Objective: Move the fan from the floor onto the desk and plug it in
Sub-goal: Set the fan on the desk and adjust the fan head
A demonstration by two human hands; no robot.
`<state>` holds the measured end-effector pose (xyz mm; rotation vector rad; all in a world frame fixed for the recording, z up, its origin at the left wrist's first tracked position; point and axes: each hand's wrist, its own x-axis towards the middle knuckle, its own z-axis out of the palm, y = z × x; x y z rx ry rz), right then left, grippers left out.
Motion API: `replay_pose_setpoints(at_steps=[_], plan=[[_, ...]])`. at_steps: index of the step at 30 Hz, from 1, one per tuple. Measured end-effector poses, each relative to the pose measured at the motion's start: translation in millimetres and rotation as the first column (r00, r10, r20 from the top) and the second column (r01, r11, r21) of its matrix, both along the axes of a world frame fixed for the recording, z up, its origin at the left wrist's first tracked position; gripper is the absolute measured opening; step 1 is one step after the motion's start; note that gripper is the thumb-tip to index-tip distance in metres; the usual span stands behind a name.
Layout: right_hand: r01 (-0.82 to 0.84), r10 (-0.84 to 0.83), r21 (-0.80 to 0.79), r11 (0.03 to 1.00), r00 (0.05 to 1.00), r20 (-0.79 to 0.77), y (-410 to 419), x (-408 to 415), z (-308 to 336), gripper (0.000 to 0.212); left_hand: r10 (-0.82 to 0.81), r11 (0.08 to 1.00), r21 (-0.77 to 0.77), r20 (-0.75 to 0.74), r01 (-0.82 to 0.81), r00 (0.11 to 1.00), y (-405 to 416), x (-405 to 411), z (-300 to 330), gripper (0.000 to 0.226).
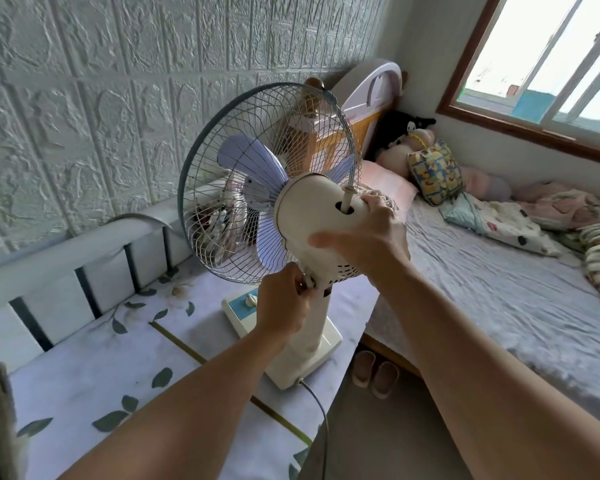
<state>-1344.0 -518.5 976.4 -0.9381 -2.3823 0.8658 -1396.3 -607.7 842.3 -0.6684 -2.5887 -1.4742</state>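
Head view: the fan (291,209) stands upright on the worktop (125,368), its base (323,348) near the worktop's right edge, close to the bed (499,289). The worktop has a pale cover with a leaf print, and a low railing runs along its far side against the textured wall (101,81).

The right hand (368,237) is wrapped over the back of the cream motor housing (312,209), thumb on the near side and fingers curled round the far side, so that grip is clamped on the housing. The left hand (284,303) is lower, at the neck just under the housing, fingers pinched together on a small knob or screw there. It's partly hidden by the fingers, so I can't say exactly what that part is.

The cage faces away toward the wall, with pale purple blades (257,168) showing through the wires. A dial (249,300) sits on the blue panel of the base. The cord (317,407) leaves the near corner of the base and drops off the worktop's edge toward the floor; its plug end is out of frame.

A pair of slippers (374,374) sits on the floor between worktop and bed. Pillows and plush toys are piled at the head of the bed, under the window (551,64).
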Motion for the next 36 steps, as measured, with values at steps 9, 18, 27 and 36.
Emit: replay_pose_setpoints(at_steps=[9,18,27,36], plan=[[-0.008,0.008,0.008,1.0,1.0,-0.014,0.3,-0.3,0.6,0.091,-0.044,0.997,-0.062,-0.165,0.034,0.985,1.0,-0.6,-1.8,0.017],[-0.027,0.027,-0.028,0.999,1.0,-0.001,-3.2,0.3,0.5,0.093,-0.029,0.98,-0.191,0.093,0.047,0.995,-25.7,1.7,16.3,0.046],[-0.086,0.079,-0.101,0.991,0.995,-0.065,-11.4,17.2,3.8,0.099,-0.072,0.957,-0.272,0.128,0.104,0.989,-48.5,12.6,47.4,0.058],[-0.084,0.077,-0.113,0.99,0.995,-0.061,-20.0,57.2,-0.2,0.097,-0.115,0.941,-0.297,0.162,0.16,0.98,-54.8,31.3,58.6,0.059]])
